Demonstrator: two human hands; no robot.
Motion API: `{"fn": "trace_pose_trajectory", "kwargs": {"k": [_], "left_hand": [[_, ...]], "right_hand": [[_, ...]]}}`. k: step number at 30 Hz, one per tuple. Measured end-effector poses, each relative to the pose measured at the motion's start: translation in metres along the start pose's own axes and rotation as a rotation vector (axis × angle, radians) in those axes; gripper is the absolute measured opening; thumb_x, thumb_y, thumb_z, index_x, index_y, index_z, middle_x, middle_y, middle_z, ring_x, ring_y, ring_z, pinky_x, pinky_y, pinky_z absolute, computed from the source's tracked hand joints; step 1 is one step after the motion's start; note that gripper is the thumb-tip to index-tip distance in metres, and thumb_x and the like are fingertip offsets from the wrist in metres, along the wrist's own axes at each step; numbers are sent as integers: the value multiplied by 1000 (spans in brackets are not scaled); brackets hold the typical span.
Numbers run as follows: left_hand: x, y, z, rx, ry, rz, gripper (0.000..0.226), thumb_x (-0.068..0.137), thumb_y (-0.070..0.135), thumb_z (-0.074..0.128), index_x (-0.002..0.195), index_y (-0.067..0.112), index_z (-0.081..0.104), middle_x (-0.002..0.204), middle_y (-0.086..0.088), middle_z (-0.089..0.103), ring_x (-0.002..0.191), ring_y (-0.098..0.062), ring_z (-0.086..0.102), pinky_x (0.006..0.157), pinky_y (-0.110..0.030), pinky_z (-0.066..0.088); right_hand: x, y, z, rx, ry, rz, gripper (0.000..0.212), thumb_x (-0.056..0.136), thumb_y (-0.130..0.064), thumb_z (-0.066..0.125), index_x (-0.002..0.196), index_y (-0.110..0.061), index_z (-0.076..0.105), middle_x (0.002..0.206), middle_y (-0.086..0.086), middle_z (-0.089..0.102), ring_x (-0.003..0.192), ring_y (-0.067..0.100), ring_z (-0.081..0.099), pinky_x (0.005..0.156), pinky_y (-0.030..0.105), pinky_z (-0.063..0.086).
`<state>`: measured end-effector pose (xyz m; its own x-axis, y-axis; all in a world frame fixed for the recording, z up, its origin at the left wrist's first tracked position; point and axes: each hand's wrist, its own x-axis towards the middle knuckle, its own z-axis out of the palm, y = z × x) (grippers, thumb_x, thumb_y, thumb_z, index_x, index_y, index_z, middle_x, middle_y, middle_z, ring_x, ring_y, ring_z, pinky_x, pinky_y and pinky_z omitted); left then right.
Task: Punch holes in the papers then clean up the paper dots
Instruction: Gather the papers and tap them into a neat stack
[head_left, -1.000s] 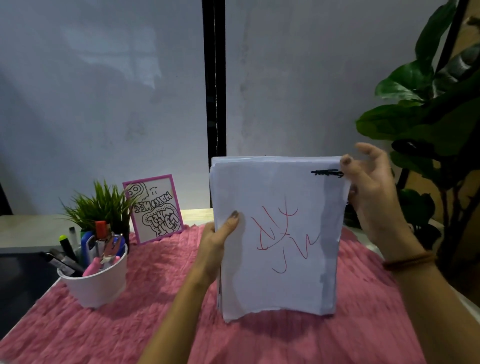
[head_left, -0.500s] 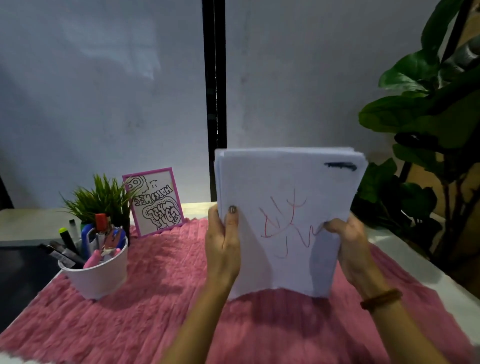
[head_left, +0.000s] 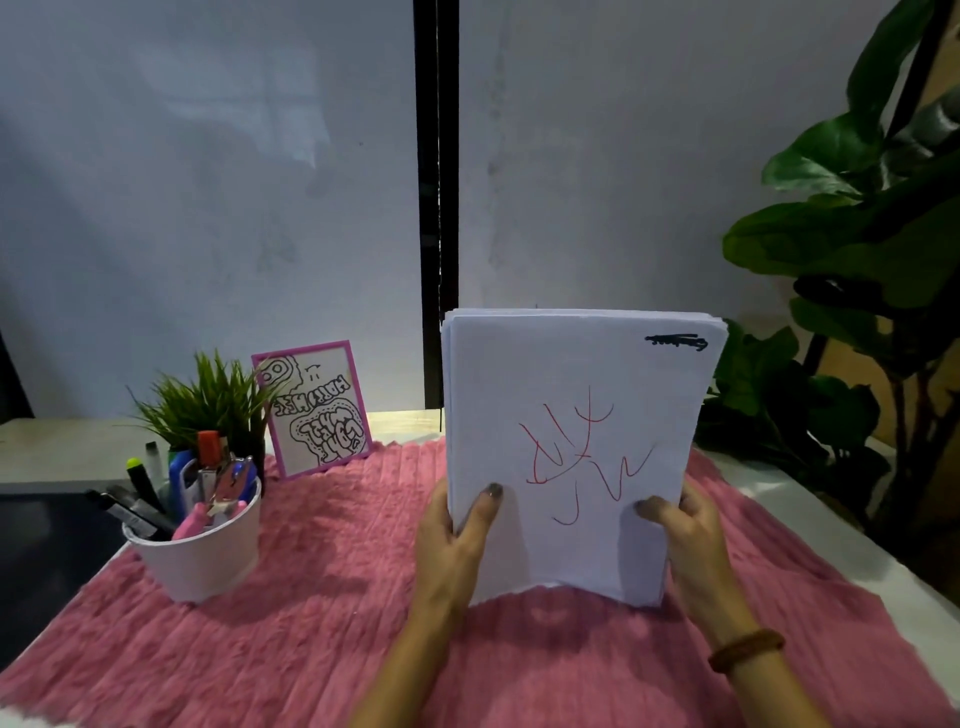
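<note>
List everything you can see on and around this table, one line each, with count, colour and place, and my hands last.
papers: one stack, white, red scribbles and a black mark on the front, held upright in the centre
cloth: one, pink, spread over the table
table: one, pale, under the cloth
cup: one, white, on the cloth at left
pens: several, mixed colours, standing in the cup
small plant: one, green, behind the cup
framed card: one, pink border, black drawing, beside the small plant
large plant: one, dark green, far right
bracelet: one, brown, right wrist
left grip: one hand, holds the stack's left edge
right grip: one hand, holds the stack's right edge
</note>
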<state>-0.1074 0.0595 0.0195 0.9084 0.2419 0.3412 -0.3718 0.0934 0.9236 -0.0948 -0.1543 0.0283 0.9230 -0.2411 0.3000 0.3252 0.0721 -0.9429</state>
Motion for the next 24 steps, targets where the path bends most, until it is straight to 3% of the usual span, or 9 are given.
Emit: {"fn": "trace_pose_trajectory", "kwargs": {"k": [2, 5, 7, 10, 13, 16, 20, 22, 24], "left_hand": [[8, 13, -2, 6, -15, 44, 39, 73, 46, 70, 107, 30, 61, 98, 9, 72, 87, -12, 70, 62, -22, 55], [30, 57, 6, 9, -14, 188, 55, 68, 55, 70, 110, 25, 50, 99, 11, 66, 89, -9, 68, 64, -22, 56], [43, 92, 19, 15, -14, 311, 61, 74, 50, 71, 121, 30, 40, 111, 6, 59, 94, -8, 66, 67, -18, 55], [60, 124, 33, 183, 31, 601, 64, 90, 30, 65, 137, 37, 23, 128, -3, 48, 112, -3, 54, 77, -3, 46], [76, 123, 30, 453, -3, 812, 38, 97, 29, 53, 134, 33, 47, 141, -4, 36, 107, 11, 46, 79, -10, 51], [86, 109, 21, 525, -61, 737, 29, 96, 37, 53, 121, 28, 65, 142, 0, 34, 104, 7, 44, 85, -22, 51], [102, 103, 18, 557, -121, 586, 37, 94, 36, 58, 130, 27, 58, 130, 1, 42, 111, 1, 45, 94, -18, 43], [112, 106, 16, 546, -141, 567, 30, 95, 27, 59, 125, 24, 60, 119, 2, 49, 102, 11, 47, 91, -14, 43], [119, 110, 15, 496, -162, 516, 20, 96, 23, 58, 116, 21, 62, 115, 2, 56, 98, 8, 51, 87, -19, 45]], "right_hand": [[3, -8, -3, 2, -36, -31, 27, 81, 2, 63, 101, -16, 69, 90, -3, 76, 91, 29, 69, 64, 26, 54], [13, -42, -1, 12, -77, -176, 49, 70, -11, 63, 117, -24, 59, 102, -8, 73, 100, 22, 68, 71, 29, 57], [21, -71, 6, -18, -68, -349, 66, 73, -6, 65, 131, -29, 45, 106, -13, 65, 102, 13, 66, 73, 29, 58], [28, -106, 15, -204, -43, -626, 96, 80, 17, 60, 149, -35, 18, 104, -3, 51, 88, 2, 61, 69, 20, 57], [38, -128, 17, -431, -91, -734, 74, 79, 0, 56, 141, -37, 37, 109, 5, 47, 95, 2, 54, 72, 11, 52], [52, -135, 12, -595, -165, -606, 47, 76, -17, 51, 120, -32, 60, 102, -6, 51, 97, -3, 51, 75, 7, 43], [65, -144, 9, -595, -302, -462, 48, 75, -20, 51, 119, -35, 63, 106, -5, 54, 99, 5, 55, 80, 17, 45], [72, -148, 9, -539, -350, -412, 47, 73, -16, 52, 115, -30, 67, 106, -3, 58, 101, 17, 58, 83, 27, 51], [78, -151, 9, -460, -357, -381, 44, 70, -12, 52, 107, -26, 71, 104, 0, 64, 98, 23, 62, 80, 33, 53]]}}
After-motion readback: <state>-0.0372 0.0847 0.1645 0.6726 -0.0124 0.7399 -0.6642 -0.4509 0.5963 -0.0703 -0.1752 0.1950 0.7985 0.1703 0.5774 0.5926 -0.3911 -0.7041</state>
